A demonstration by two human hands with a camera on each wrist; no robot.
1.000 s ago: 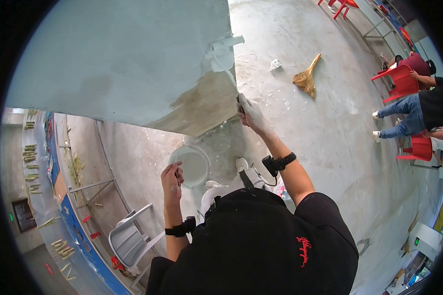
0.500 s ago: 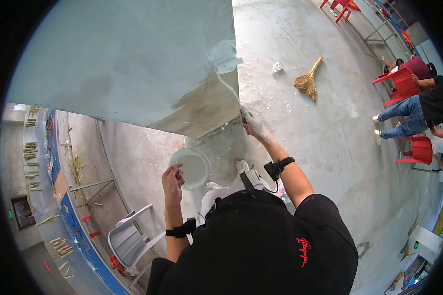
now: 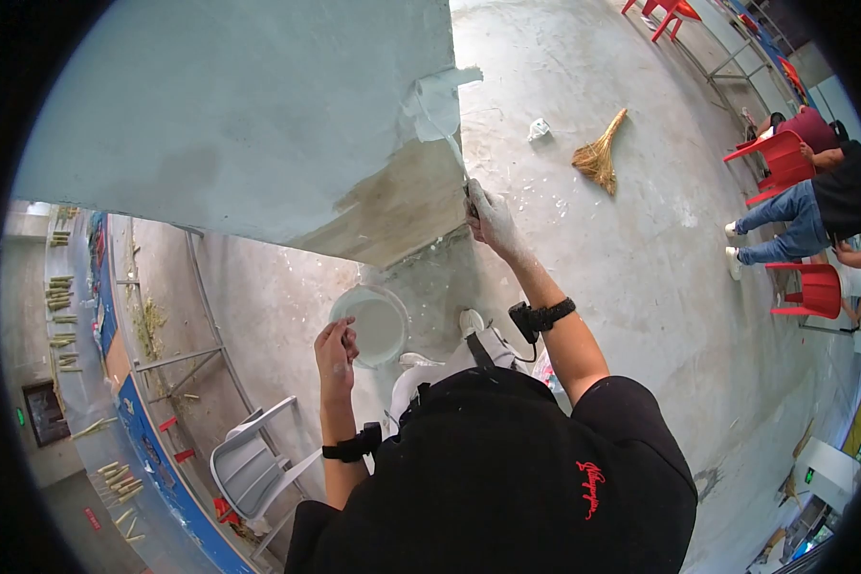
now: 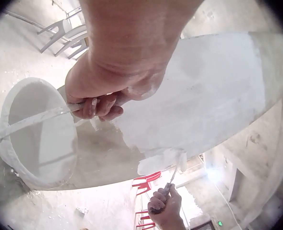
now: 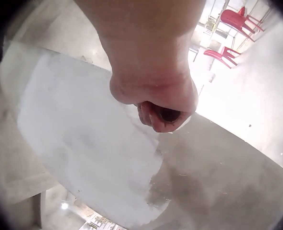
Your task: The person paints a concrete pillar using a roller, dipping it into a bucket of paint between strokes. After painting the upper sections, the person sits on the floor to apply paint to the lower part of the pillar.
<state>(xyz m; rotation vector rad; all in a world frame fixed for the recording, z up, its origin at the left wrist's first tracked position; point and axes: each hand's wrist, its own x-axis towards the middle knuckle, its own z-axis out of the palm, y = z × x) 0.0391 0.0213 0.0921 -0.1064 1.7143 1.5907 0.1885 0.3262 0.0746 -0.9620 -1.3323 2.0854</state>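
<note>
My right hand (image 3: 493, 222) grips the handle of a paint roller (image 3: 452, 83), its thin rod reaching up to the white roller head. That head lies against the grey wall (image 3: 249, 115), and one end sticks out past the wall's right edge. Seen from the left wrist, the roller's dark handle (image 4: 166, 188) sits in my curled fingers. Around a pale bucket handle (image 4: 38, 116) curl the fingers of my left hand (image 3: 336, 352). The handle spans the mouth of a white bucket (image 4: 21, 86) with pale paint inside. Below the fresh coat, a bare brownish patch (image 3: 402, 206) shows.
A straw broom (image 3: 598, 158) and a crumpled white lump (image 3: 539, 128) lie on the paint-spotted floor (image 3: 593, 287). To my left stands a grey chair (image 3: 249, 464) near a long blue-edged table. A person in jeans (image 3: 784, 225) and red chairs (image 3: 811, 289) are at the right.
The roller first came down along the wall's edge, then went back up, and my right hand moved with it. My left hand has stayed over the bucket.
</note>
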